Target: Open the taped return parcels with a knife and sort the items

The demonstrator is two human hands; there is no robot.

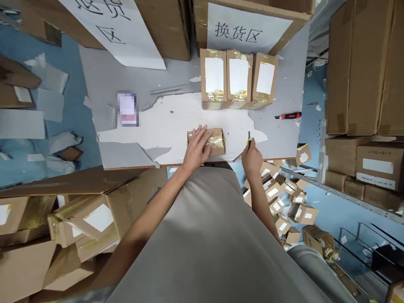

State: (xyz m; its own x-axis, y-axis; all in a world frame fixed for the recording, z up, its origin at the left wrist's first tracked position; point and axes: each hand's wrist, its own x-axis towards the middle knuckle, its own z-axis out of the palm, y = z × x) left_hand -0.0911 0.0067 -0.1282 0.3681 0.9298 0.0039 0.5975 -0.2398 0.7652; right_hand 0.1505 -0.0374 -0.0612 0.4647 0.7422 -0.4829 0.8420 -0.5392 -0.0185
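On the worn white tabletop lies a small cardboard box (217, 142) wrapped in shiny clear tape. My left hand (198, 147) rests flat on its left part, fingers stretched out over the tape. To the right of the box, near the table's front edge, my right hand (252, 159) is closed around a utility knife (249, 141). The knife's dark tip points away from me, apart from the box; most of its handle is hidden in my fingers. A red and black utility knife (288, 115) lies farther right on the table.
Three taped boxes (240, 78) with white labels stand in a row behind. Large cartons bearing paper signs (249, 31) line the back. A blurred rectangular item (127, 109) lies left. Small boxes (284, 198) are heaped on the floor at right; a big open carton (126, 210) of boxes stands lower left.
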